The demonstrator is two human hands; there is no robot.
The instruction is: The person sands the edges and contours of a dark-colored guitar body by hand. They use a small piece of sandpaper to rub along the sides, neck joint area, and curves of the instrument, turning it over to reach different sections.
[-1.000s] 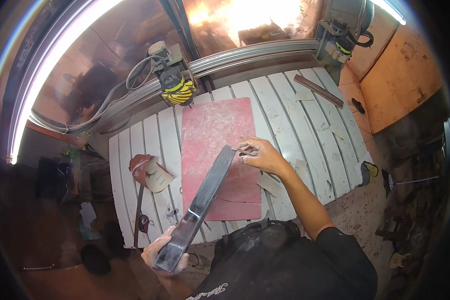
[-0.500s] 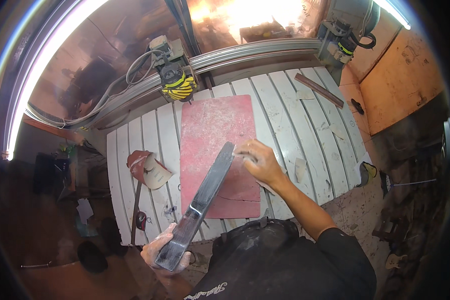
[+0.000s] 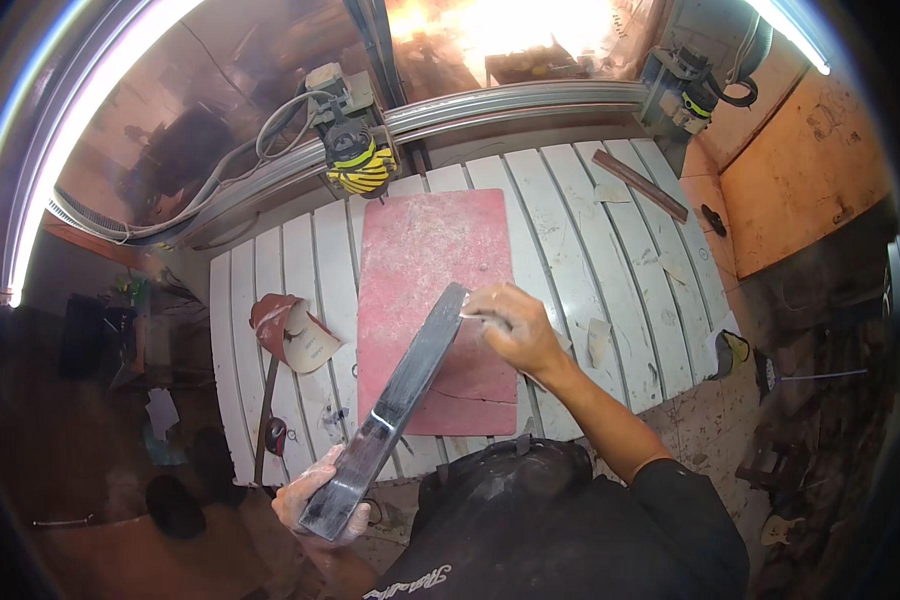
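A long, dark grey flat bar [image 3: 390,405], dusty and with a sheen on its lower half, slants across in front of me. My left hand [image 3: 320,500] is wrapped around its near end, thumb along one side and fingertips under the other. At the far, narrower end my right hand [image 3: 510,320] is closed in a pinch on a small pale piece [image 3: 470,317], which looks like folded sandpaper, against the bar's edge. Most of that piece is hidden by the fingers. White dust coats both hands. Beneath the bar's far part lies a red, dusty mat [image 3: 435,240].
The mat rests on a white slatted table [image 3: 570,260]. A curled sandpaper sheet [image 3: 295,333] and a small black-and-red object [image 3: 276,436] lie left; pale scraps [image 3: 598,342] and a brown strip [image 3: 640,186] lie right. A machine head [image 3: 358,160] hangs from the rail behind.
The bar's near end and my left hand have shifted slightly left and up. My right hand stays at the far end, a little lower along the edge.
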